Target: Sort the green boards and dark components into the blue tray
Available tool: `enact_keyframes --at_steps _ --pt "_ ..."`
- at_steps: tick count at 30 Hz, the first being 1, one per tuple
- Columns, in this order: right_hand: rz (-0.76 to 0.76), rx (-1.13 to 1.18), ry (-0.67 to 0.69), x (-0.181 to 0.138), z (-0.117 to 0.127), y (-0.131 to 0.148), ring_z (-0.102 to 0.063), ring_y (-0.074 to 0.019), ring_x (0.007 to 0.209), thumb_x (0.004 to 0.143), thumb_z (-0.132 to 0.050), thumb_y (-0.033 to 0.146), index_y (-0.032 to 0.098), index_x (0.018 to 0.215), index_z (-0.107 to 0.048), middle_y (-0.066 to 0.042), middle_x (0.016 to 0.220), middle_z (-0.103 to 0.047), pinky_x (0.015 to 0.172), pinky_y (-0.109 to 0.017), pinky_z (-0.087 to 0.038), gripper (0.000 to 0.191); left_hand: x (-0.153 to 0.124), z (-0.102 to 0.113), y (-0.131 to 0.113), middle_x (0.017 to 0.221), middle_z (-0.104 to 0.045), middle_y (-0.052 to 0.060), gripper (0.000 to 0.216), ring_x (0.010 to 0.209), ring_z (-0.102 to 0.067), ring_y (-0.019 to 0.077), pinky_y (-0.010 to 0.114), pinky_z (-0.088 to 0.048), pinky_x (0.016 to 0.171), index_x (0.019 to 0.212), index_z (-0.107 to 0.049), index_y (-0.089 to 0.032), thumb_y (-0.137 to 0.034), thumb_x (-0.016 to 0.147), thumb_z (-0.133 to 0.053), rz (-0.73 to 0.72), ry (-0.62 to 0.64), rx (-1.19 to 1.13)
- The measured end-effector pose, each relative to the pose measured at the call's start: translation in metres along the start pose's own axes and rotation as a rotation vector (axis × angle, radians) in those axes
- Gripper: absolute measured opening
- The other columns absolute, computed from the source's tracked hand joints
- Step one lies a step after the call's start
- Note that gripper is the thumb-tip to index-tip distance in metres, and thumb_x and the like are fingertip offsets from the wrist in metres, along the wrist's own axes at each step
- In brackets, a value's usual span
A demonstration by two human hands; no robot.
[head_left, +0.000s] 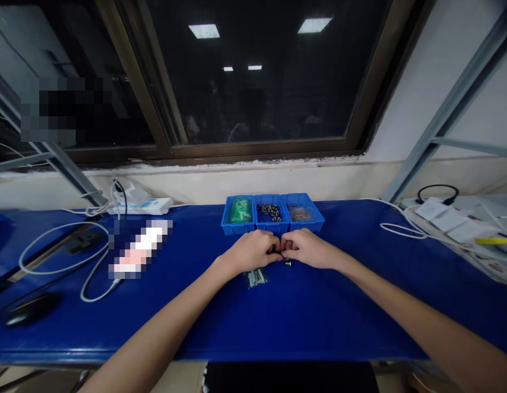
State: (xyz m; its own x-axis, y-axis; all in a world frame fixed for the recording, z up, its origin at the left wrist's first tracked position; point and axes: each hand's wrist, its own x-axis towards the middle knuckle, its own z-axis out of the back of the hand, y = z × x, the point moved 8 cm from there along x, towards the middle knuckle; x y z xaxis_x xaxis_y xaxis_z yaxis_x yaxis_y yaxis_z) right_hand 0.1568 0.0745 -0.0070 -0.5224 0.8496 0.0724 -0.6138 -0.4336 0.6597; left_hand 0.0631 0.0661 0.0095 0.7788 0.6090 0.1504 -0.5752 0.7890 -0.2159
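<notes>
My left hand (pixel 255 251) and my right hand (pixel 308 248) meet over the blue table, thumbs and forefingers pinched close together. Whatever is between the fingertips is too small and hidden to name. Just below the fingers lies a small dark and shiny metal piece (pixel 288 262), perhaps a screw. Under the edge of my left hand sits a small clear plastic bag (pixel 257 278) with several long silvery pieces, partly covered by the hand. Behind the hands stand three joined blue bins: one with a green bag (pixel 241 209), one with small dark metal parts (pixel 270 212), one with clear bags (pixel 299 213).
On the left of the blue table (pixel 319 316) are a pixelated phone-like device (pixel 141 251) with a white cable, a black mouse (pixel 32 309) and a white power strip (pixel 145 206). White adapters (pixel 452 221) and cables lie at right. Grey metal posts rise on both sides.
</notes>
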Motion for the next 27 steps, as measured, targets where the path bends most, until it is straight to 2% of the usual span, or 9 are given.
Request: enact_keyframes --at_steps 7,12,17,21,23,27 --pt "0.018 -0.004 -0.07 0.001 0.002 0.0 -0.064 -0.0155 0.062 0.078 -0.061 0.011 0.018 0.072 -0.067 -0.002 0.068 -0.07 0.058 -0.026 -0.044 0.011 0.0 0.0 0.003 0.088 -0.066 0.004 0.011 0.076 -0.063 0.0165 0.026 -0.043 0.057 0.085 -0.064 -0.016 -0.027 0.087 -0.061 0.027 -0.009 0.013" --pt "-0.014 0.021 -0.076 0.002 0.007 -0.002 -0.063 -0.0151 0.06 0.078 -0.06 0.013 0.017 0.074 -0.067 -0.001 0.064 -0.068 0.057 -0.026 -0.043 0.01 -0.001 0.002 0.005 0.09 -0.066 0.004 0.01 0.074 -0.062 0.0167 0.025 -0.041 0.055 0.085 -0.062 -0.018 -0.028 0.085 -0.062 0.072 -0.004 0.021" --pt "-0.066 0.266 -0.184 0.003 0.016 -0.004 -0.065 -0.0162 0.067 0.077 -0.058 0.014 0.017 0.078 -0.067 -0.004 0.073 -0.07 0.062 -0.028 -0.047 0.009 -0.002 0.012 0.004 0.09 -0.063 0.003 0.017 0.075 -0.06 0.0168 0.027 -0.042 0.059 0.09 -0.059 -0.018 -0.035 0.087 -0.063 0.063 -0.102 0.047" --pt "-0.16 0.464 -0.214 0.001 0.013 -0.009 -0.062 -0.016 0.06 0.079 -0.058 0.019 0.017 0.081 -0.067 -0.004 0.067 -0.067 0.046 -0.024 -0.038 0.009 -0.003 0.018 0.003 0.09 -0.062 0.003 0.016 0.073 -0.059 0.0157 0.027 -0.042 0.059 0.092 -0.057 -0.018 -0.034 0.091 -0.06 0.081 -0.202 0.087" --pt "-0.165 0.496 -0.212 0.001 0.012 -0.01 -0.062 -0.0159 0.06 0.079 -0.057 0.018 0.017 0.082 -0.067 -0.004 0.066 -0.066 0.043 -0.023 -0.035 0.01 -0.003 0.02 0.004 0.092 -0.061 0.003 0.014 0.075 -0.06 0.016 0.027 -0.043 0.059 0.095 -0.057 -0.018 -0.032 0.092 -0.058 0.088 -0.224 0.1" --pt "-0.131 0.506 -0.195 0.003 0.011 -0.014 -0.066 -0.0166 0.066 0.079 -0.057 0.015 0.016 0.084 -0.066 -0.004 0.07 -0.068 0.051 -0.024 -0.043 0.01 -0.003 0.02 0.005 0.096 -0.061 0.003 0.013 0.079 -0.062 0.0171 0.027 -0.045 0.063 0.098 -0.058 -0.019 -0.03 0.096 -0.052 0.09 -0.237 0.093"
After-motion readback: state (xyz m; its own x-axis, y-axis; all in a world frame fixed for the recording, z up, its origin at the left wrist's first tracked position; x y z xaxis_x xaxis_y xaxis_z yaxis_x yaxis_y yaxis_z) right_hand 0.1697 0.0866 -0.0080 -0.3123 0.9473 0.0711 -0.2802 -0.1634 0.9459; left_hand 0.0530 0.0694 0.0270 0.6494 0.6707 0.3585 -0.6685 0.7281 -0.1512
